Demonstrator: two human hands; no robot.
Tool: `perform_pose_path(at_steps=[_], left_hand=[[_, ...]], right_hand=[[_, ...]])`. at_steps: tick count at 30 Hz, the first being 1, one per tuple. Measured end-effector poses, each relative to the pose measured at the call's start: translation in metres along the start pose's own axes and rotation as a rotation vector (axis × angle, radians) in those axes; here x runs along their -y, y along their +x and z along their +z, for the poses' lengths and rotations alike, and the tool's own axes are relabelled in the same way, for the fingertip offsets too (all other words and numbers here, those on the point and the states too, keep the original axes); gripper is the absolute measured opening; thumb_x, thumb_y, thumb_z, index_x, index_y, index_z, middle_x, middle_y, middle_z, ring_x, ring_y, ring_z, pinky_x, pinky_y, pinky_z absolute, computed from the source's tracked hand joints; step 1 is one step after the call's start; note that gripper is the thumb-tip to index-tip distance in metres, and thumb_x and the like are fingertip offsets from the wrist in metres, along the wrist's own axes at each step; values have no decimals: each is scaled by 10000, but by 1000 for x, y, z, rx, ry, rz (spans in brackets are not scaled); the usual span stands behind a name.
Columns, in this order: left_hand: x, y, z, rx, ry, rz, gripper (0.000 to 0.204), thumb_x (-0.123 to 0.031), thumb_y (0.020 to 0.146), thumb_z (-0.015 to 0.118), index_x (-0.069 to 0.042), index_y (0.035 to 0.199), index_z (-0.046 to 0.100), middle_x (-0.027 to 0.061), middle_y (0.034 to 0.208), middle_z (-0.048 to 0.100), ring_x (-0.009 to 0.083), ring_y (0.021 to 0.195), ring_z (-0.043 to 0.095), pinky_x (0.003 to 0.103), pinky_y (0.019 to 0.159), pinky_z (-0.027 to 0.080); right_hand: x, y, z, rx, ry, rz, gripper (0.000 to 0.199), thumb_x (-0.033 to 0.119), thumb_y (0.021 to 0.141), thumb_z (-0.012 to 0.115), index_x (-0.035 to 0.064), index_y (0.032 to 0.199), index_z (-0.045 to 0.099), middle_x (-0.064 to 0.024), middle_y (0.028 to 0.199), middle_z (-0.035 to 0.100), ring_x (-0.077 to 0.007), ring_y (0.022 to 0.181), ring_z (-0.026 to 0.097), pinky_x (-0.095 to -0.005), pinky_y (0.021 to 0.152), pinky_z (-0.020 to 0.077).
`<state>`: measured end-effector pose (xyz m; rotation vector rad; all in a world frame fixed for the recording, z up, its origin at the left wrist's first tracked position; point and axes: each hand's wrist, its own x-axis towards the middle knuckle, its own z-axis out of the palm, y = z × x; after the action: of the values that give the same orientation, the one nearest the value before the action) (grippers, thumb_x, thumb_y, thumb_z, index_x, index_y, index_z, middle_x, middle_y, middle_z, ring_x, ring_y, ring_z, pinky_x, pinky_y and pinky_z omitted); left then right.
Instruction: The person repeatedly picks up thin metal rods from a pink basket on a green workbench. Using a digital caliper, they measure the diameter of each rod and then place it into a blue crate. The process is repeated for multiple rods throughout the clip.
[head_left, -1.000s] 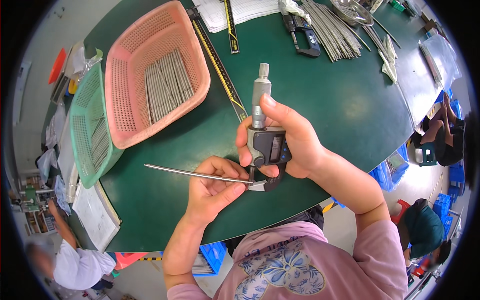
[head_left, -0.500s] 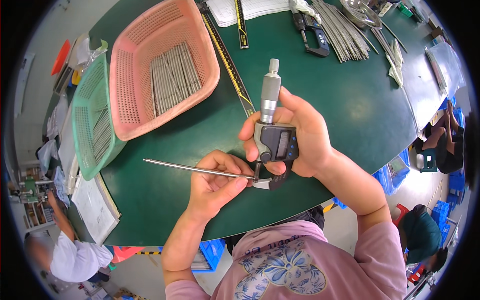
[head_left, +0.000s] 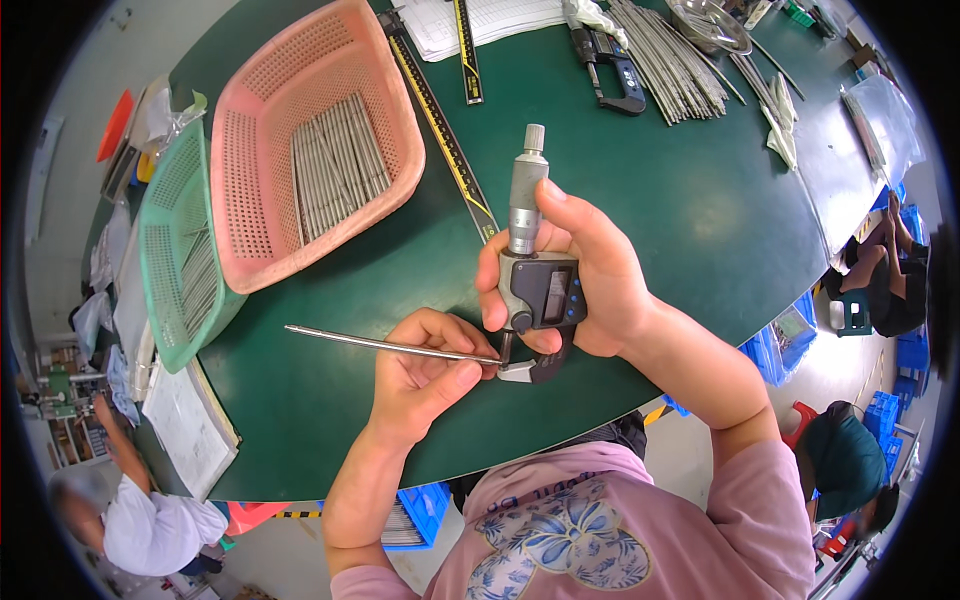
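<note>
Right hand [head_left: 590,285] raised micrometer [head_left: 532,280] slightly, thumb shifted up thimble; rod [head_left: 390,346] tilted flatter.

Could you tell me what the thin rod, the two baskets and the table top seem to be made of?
The thin rod looks like bare polished metal, probably steel: grey with a bright sheen. The pink basket and green basket look like moulded plastic, with matte perforated walls. The table top seems to be a dark green matte mat, perhaps rubber or vinyl.
</note>
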<state>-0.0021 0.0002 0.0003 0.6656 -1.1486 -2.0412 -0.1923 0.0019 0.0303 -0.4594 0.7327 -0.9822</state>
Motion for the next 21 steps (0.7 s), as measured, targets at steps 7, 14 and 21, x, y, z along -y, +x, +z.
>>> perform_pose_path(at_steps=[7,14,21], left_hand=[[1,-1,-1,-38,42,-21,136,-30,781,612,-9,823,485,116,813,575,149,727,576,259,657,487],[0,-1,-2,-52,27,-31,146,-44,780,620,-8,819,484,114,811,579,146,721,574,255,651,485],[0,-2,-2,-61,29,-31,150,-50,780,622,-9,817,483,112,807,580,144,720,575,254,652,487]], right_hand=[[-1,1,0,3,-23,-26,693,610,825,243,-8,819,556,-146,654,576,-141,391,454,-214,338,357],[-2,0,0,-1,-21,-27,655,596,824,292,-9,826,542,-100,651,578,-133,392,440,-220,389,351],[-2,1,1,-8,-11,-1,663,542,868,188,-18,860,542,-108,657,573,-140,398,425,-235,413,357]])
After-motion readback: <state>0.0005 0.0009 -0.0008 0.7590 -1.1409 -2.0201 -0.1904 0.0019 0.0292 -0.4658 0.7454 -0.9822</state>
